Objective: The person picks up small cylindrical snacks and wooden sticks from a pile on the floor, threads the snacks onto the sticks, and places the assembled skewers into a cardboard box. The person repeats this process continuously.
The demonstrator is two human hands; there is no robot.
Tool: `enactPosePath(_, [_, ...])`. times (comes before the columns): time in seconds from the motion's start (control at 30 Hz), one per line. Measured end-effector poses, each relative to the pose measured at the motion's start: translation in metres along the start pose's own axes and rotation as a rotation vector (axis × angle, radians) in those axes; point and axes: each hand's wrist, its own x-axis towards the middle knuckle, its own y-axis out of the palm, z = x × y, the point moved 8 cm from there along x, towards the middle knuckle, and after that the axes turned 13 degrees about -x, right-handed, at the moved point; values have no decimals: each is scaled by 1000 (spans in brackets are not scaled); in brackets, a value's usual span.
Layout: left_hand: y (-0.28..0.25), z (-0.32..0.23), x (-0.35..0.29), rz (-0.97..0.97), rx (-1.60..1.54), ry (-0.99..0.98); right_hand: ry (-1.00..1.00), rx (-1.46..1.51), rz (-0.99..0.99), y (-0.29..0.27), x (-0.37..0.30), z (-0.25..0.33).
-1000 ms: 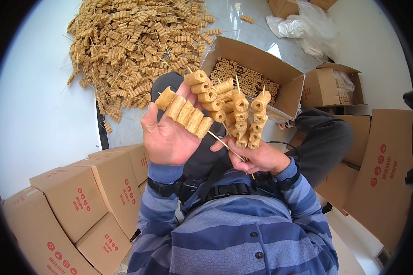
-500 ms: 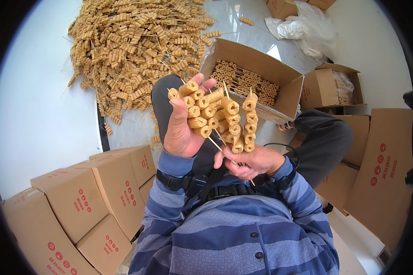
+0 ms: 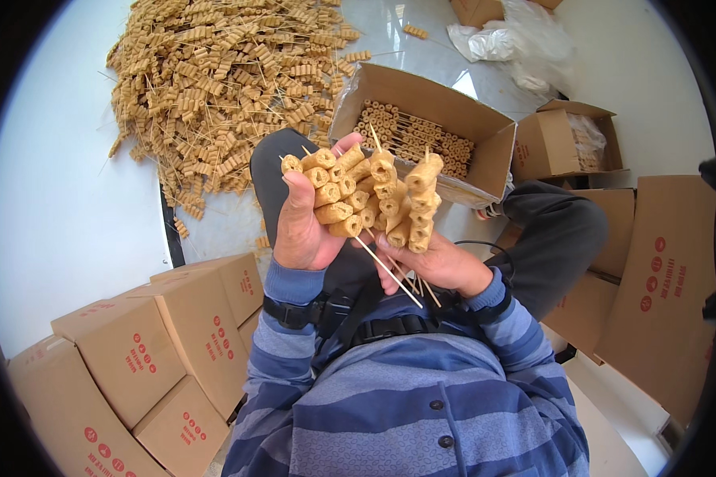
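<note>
A bunch of skewers threaded with hollow golden-brown rolls (image 3: 332, 191) is held up between my two hands, above my lap. My left hand (image 3: 301, 230) is curled around the bunch's left side, thumb in front and fingers mostly hidden behind the rolls. On the right side, my right hand (image 3: 433, 262) closes on the lower part of more skewers (image 3: 418, 207), its thumb beneath the rolls. Thin bare stick ends (image 3: 390, 270) poke out below the rolls, some passing by the right fingers.
A large heap of similar skewers (image 3: 223, 87) covers the floor at the far left. Beyond my knees stands an open carton (image 3: 485, 131) with rows of skewers inside. Closed cartons (image 3: 127, 342) are stacked at the left, more cartons (image 3: 652, 294) at the right. Plastic sheeting (image 3: 517, 44) lies behind.
My right hand has shifted up against the bunch, and its rolls have tilted and drawn closer together. The stick ends below now fan out. The whole view has moved slightly.
</note>
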Motion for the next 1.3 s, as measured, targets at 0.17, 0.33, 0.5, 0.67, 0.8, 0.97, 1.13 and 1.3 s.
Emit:
enactPosePath(0.17, [-12,10,-7,-58,130,-25,35,-288,-84,-8,-1,0])
enactPosePath(0.33, [-16,12,-10,-32,161,-9,150,-280,36,-1,0,-9])
enactPosePath(0.5, [-20,16,-11,-51,141,-45,35,-229,141,6,1,-5])
enactPosePath(0.67, [-24,17,-10,-54,-1,-149,83,-323,201,11,6,-18])
enactPosePath(0.8, [-35,0,-10,-163,6,-18,-118,-103,-107,-10,7,1])
enactPosePath(0.97, [-41,-5,-8,-202,-32,53,-2,6,-132,-24,1,-6])
enactPosePath(1.13, [-40,-8,-9,-163,68,103,24,16,-243,-29,2,-6])
enactPosePath(1.3, [-27,4,-9,-82,88,87,69,-86,-133,-21,3,-3])
